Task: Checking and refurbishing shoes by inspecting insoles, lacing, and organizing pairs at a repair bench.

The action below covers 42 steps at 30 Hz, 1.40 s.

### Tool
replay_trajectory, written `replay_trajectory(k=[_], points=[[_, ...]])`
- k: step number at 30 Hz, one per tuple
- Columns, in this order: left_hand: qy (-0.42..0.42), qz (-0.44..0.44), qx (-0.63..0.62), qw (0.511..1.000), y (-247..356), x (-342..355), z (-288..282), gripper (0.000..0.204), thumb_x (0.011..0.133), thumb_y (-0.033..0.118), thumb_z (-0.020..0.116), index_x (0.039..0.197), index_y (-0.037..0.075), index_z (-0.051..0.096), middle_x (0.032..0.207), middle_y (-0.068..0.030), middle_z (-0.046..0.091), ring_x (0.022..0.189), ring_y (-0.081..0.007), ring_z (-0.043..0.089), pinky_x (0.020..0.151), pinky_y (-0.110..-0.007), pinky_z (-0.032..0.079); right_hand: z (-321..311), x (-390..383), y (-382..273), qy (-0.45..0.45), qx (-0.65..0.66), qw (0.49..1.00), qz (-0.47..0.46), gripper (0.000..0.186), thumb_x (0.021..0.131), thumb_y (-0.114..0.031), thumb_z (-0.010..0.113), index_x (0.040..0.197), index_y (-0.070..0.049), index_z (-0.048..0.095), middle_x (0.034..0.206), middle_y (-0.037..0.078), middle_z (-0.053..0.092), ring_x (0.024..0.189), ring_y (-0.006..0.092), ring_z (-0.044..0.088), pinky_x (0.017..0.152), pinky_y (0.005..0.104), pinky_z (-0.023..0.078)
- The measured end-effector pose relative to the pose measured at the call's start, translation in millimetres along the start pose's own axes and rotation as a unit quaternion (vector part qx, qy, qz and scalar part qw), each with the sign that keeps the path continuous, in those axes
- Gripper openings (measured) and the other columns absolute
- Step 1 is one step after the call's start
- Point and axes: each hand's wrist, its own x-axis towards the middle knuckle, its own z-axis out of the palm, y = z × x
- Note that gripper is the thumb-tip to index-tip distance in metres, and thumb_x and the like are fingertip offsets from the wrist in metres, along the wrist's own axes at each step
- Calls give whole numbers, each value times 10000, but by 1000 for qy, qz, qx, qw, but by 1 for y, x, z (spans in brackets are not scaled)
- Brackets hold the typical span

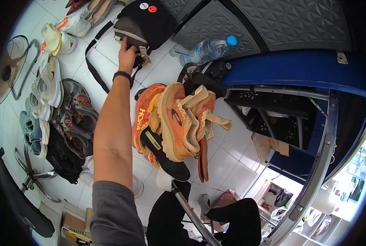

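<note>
Orange sneakers (179,123) hang bunched near me, presumably in my right hand, hidden, grip unknowable. Farther out, my left hand (126,55) closes on the black bag (144,22) lying on the white floor (228,158).

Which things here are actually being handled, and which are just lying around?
In hand:
left hand, gripping the black bag
orange shoes, held up in the middle; the hand holding them is hidden

Lying about:
water bottle
grey sneakers
fan
</note>
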Motion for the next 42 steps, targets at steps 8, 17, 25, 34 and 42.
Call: replay_trajectory(k=[8, 17, 25, 34, 42], points=[[-77, -80, -74, 991, 11, 14, -8, 772, 753, -11, 539, 1488, 92, 329, 1500, -119, 383, 1133, -234, 560, 893, -298, 459, -6, -16, 6, 48, -273, 877, -393, 318, 991, -299, 478, 1096, -32, 615, 1285, 158, 572, 1239, 283, 506, 1042, 388, 396], [-60, 107, 114, 986, -9, -263, -68, 567, 844, 4, 549, 1393, 47, 416, 1447, -188, 410, 1381, -323, 340, 1164, -483, 154, 114, 74, 77, 1, 334, 878, 342, 252, 959, -276, 528, 1057, -58, 607, 1235, 187, 563, 1236, 374, 482, 1052, 518, 357], [107, 76, 386, 913, 63, -396, -253, 655, 733, -40, 634, 1352, 52, 439, 1447, -206, 367, 1367, -367, 323, 1138, -468, 238, 137, 91, 88, 15, 372, 856, 359, 253, 964, -292, 517, 1043, -64, 592, 1197, 217, 549, 1229, 436, 465, 1032, 600, 353], [-63, 82, 719, 688, 51, -277, -286, 745, 723, 83, 704, 1404, 192, 425, 1035, -164, 612, 1061, -344, 563, 996, -489, 411, 145, 91, 85, 43, 375, 868, 322, 259, 970, -301, 502, 1038, -62, 573, 1143, 215, 539, 1200, 467, 467, 1004, 663, 365], [31, 2, 522, 852, 40, -252, -277, 489, 783, 217, 719, 1241, 224, 548, 927, -137, 603, 952, -349, 586, 780, -453, 495, 137, 83, 99, -35, 342, 908, 240, 274, 941, -268, 521, 1093, -44, 559, 1052, 65, 560, 1109, 339, 544, 978, 609, 400]])
